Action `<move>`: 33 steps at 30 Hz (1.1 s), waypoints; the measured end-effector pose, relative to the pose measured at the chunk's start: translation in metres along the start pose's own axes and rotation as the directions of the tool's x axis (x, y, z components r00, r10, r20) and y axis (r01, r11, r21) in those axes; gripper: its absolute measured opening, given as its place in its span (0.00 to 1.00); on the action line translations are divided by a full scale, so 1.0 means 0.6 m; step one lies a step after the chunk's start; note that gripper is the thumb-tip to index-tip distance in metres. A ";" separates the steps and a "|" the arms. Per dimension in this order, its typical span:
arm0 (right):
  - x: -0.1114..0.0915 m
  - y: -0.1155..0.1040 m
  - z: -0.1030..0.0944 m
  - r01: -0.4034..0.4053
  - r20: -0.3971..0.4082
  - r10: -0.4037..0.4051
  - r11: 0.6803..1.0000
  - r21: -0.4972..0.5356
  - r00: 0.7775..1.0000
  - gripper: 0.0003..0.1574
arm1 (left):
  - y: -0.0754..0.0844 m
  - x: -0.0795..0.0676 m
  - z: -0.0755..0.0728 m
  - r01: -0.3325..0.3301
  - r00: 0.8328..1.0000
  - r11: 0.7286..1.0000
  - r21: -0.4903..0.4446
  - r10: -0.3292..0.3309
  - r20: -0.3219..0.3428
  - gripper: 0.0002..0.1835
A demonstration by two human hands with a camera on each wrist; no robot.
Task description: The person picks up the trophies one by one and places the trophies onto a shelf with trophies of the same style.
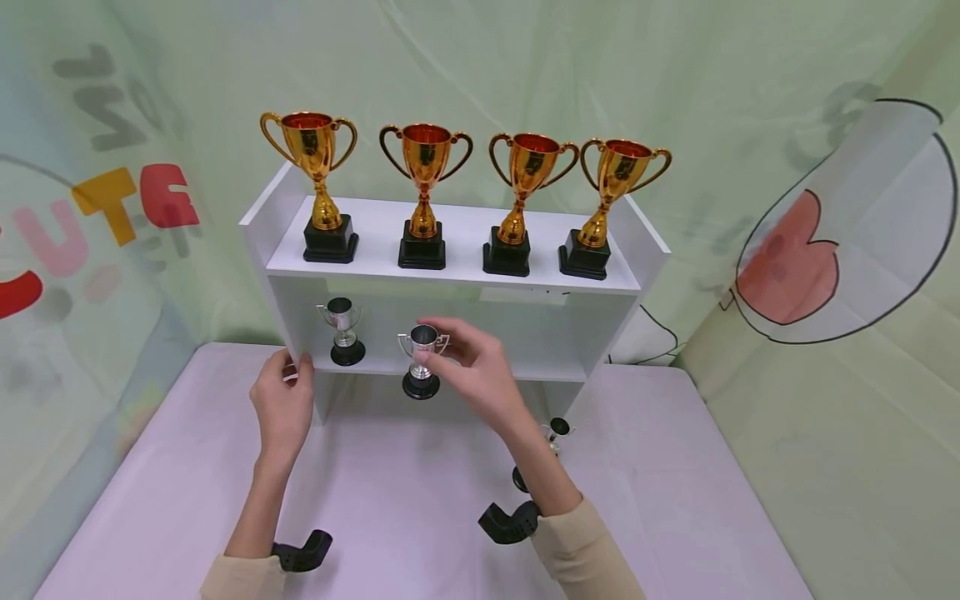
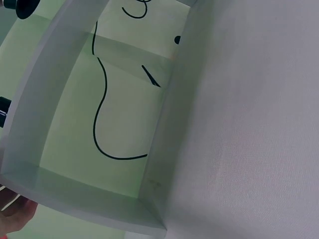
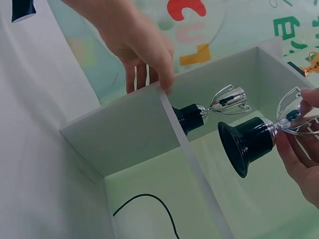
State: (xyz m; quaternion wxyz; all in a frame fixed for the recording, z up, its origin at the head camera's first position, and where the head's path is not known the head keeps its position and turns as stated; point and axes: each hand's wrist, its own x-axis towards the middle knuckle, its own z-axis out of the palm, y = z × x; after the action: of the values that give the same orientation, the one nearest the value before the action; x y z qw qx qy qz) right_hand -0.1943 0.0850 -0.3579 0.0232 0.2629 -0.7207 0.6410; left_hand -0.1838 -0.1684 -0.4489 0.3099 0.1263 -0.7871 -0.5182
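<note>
My right hand (image 1: pixel 480 375) holds a small silver trophy cup (image 1: pixel 421 386) by its bowl and handles, between thumb and fingers. The trophy is upright in front of the middle shelf, and its round black base shows beneath the hand. In the right wrist view that base (image 3: pixel 249 144) hangs apart from the shelf board. My left hand (image 1: pixel 283 408) grips the left side of the white shelf unit (image 1: pixel 457 369), thumb by the front edge and fingers outside. Another silver trophy cup (image 1: pixel 347 353) stands at the left end of the middle shelf.
Several gold trophy cups (image 1: pixel 424 250) on black square bases line the top shelf. A third silver trophy cup (image 1: pixel 558 427) is on the table (image 1: pixel 660 500), partly hidden by the right forearm. Printed cloth (image 1: pixel 480 50) hangs behind, and a black cable (image 1: pixel 660 354) lies behind the shelf's right side.
</note>
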 end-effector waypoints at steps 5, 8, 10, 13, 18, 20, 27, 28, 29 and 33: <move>0.013 0.005 0.006 -0.067 -0.006 0.068 0.998 0.008 0.998 0.26 | -0.003 0.001 0.000 -0.010 1.000 1.000 0.001 0.010 -0.002 0.14; 0.022 0.010 0.010 -0.083 -0.003 0.083 0.996 0.017 0.997 0.26 | -0.005 0.001 0.001 -0.015 1.000 1.000 0.005 0.015 -0.004 0.13; 0.028 0.013 0.012 -0.080 -0.003 0.081 0.997 0.019 0.997 0.26 | -0.005 0.001 0.001 -0.018 1.000 1.000 0.006 0.018 -0.005 0.13; 0.036 0.018 0.015 -0.076 -0.007 0.076 0.997 0.014 0.997 0.26 | -0.005 0.001 0.001 -0.021 1.000 1.000 0.006 0.021 -0.004 0.14; 0.046 0.024 0.018 -0.080 -0.021 0.080 0.997 -0.008 0.997 0.26 | -0.005 0.001 0.002 -0.018 1.000 1.000 0.005 0.018 -0.007 0.13; 0.050 0.026 0.019 -0.084 -0.027 0.083 0.996 -0.023 0.996 0.26 | -0.003 0.001 0.001 -0.014 1.000 1.000 0.002 0.014 -0.004 0.14; 0.062 0.037 0.025 -0.101 -0.041 0.099 0.994 -0.050 0.994 0.26 | -0.003 0.000 -0.001 0.005 1.000 1.000 0.007 -0.005 0.002 0.14; 0.063 0.038 0.026 -0.105 -0.042 0.102 0.993 -0.053 0.994 0.26 | -0.004 0.000 -0.001 0.006 1.000 1.000 0.009 -0.006 0.000 0.14; 0.063 0.040 0.027 -0.108 -0.042 0.105 0.993 -0.056 0.994 0.26 | -0.003 0.000 -0.001 0.007 1.000 1.000 0.008 -0.007 -0.001 0.14; 0.066 0.047 0.030 -0.120 -0.044 0.118 0.991 -0.062 0.992 0.26 | -0.003 -0.001 0.000 -0.002 1.000 1.000 0.000 0.002 -0.002 0.14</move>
State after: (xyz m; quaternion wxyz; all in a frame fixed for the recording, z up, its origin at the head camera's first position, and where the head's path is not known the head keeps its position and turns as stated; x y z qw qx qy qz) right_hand -0.2343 0.0557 -0.3722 0.0080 0.2057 -0.7549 0.6227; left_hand -0.1839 -0.1688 -0.4507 0.3112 0.1262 -0.7869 -0.5176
